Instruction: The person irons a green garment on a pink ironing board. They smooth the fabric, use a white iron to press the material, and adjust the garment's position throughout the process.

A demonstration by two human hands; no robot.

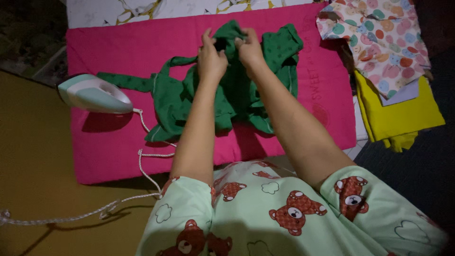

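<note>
A crumpled green garment (pixel 237 90) with small dark prints lies on a pink padded mat (pixel 113 147). My left hand (pixel 211 59) and my right hand (pixel 250 50) both pinch the garment's upper edge, close together, lifting a fold of the cloth. One long green sleeve or strap stretches left toward a white and pale green clothes iron (pixel 95 94), which rests on the mat's left edge. Both forearms reach out over my lap, which is covered in light green fabric printed with bears.
The iron's white braided cord (pixel 142 163) runs off the mat onto the ochre floor at left. A stack of folded clothes sits at right: a dotted multicoloured piece (pixel 379 33) over yellow ones (pixel 403 116). A white patterned cloth (pixel 142 9) lies beyond the mat.
</note>
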